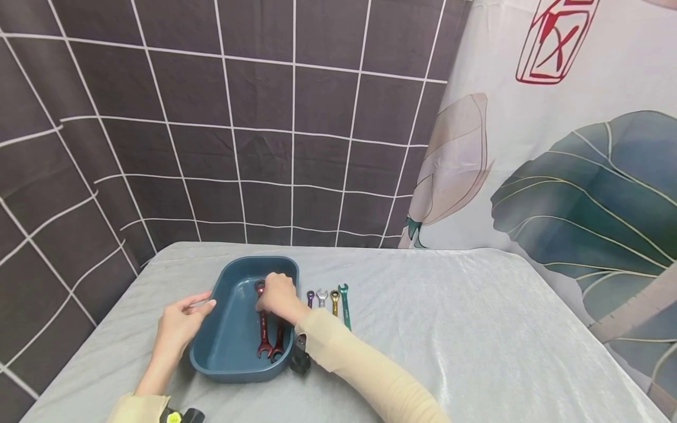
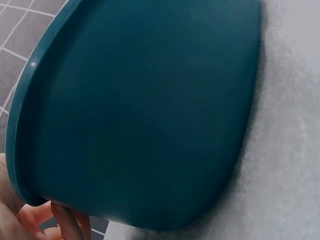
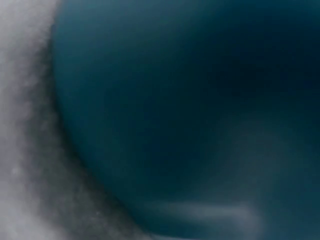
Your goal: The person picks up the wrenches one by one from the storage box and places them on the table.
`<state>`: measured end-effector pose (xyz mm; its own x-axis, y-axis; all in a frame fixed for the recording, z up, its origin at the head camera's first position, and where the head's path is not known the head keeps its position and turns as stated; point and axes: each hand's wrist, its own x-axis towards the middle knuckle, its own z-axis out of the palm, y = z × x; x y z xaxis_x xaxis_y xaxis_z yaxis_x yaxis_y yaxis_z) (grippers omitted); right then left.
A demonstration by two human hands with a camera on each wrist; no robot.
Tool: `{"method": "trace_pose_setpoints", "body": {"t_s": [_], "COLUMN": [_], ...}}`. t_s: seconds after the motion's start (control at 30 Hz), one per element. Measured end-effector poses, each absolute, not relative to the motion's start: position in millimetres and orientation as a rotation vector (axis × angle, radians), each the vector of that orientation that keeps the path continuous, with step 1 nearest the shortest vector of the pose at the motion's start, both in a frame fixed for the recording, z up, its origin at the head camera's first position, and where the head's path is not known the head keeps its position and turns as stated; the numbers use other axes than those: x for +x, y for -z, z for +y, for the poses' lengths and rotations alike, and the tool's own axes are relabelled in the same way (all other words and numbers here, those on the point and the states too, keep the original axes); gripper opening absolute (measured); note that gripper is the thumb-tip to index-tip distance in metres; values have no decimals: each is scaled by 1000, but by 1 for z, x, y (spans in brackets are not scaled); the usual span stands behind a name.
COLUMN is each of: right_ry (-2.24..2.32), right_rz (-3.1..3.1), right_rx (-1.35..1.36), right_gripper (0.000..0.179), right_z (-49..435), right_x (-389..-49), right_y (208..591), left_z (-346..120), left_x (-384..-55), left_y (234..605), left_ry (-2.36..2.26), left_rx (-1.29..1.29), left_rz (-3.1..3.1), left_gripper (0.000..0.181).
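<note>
A blue rectangular basin (image 1: 224, 352) with rounded corners stands on the cloth-covered table. My right hand (image 1: 280, 296) reaches into its right side with bent fingers, holding the upper part of a red wrench; its fingertips are hidden. Two red wrenches lie along the basin's length there: the left red wrench (image 1: 264, 332) shows both ends, while the hand covers the top of the right, darker red wrench (image 1: 279, 341). At the basin's left rim, my left hand (image 1: 180, 320) rests its fairly straight fingers (image 2: 70, 222) against the outside. Only the basin's blurred outer wall (image 3: 150, 125) shows in the right wrist view.
Right of the basin, a row of small wrenches lies on the table: a purple wrench (image 1: 310, 298), a silver wrench (image 1: 322, 297), a gold wrench (image 1: 335, 301) and a longer green wrench (image 1: 345, 305). My right forearm partly covers them. A tile-patterned curtain (image 1: 264, 153) hangs behind.
</note>
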<state>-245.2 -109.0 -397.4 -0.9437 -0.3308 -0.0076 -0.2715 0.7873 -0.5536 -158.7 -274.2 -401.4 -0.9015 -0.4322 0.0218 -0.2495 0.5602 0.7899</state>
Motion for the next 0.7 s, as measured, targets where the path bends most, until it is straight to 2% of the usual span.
{"method": "trace_pose_setpoints", "body": {"t_s": [0.7], "right_ry": [974], "right_rz": [2742], "right_rx": [-315], "right_gripper": [21], "right_z": [-113], "right_x": [-247], "right_y": [401], "left_z": [-272], "left_x": [-157], "left_y": [398], "left_ry": [1281], "left_rx": [590], "left_rz": [-2573], "left_gripper": [42]}}
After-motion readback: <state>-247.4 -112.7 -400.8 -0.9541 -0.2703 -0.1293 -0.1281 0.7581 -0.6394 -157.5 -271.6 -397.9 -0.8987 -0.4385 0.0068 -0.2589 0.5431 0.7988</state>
